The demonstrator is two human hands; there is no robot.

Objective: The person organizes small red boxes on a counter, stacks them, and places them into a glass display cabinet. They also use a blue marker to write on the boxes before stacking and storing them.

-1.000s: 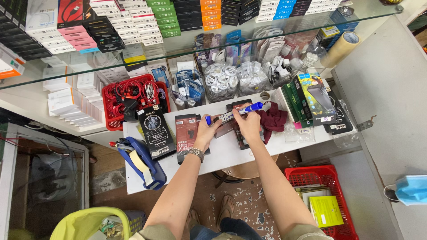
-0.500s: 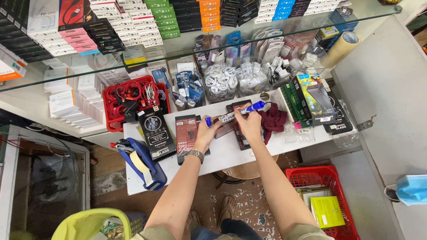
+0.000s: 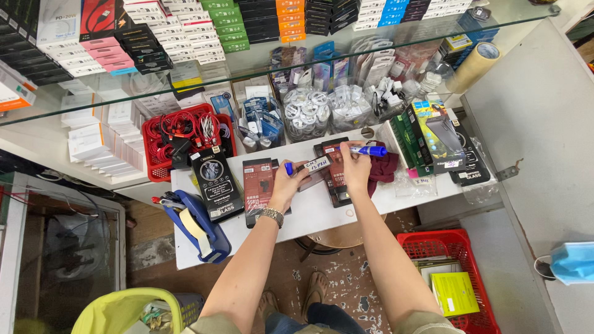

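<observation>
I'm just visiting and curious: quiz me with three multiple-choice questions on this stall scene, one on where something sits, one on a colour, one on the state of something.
1. Where is the tape dispenser?
A. at the left end of the white table
B. on the glass shelf
C. in a red basket

2. What colour is the marker in the right hand?
A. green
B. blue
C. orange

3. What state is the marker in?
A. capped, lying on the table
B. uncapped, with its cap in the left hand
C. capped, in a basket

Answers:
1 A, the blue dispenser lies at the table's left end.
2 B, its barrel is blue.
3 B, the right hand holds the marker near a small white label, and the blue cap sits at the left fingers.
</observation>
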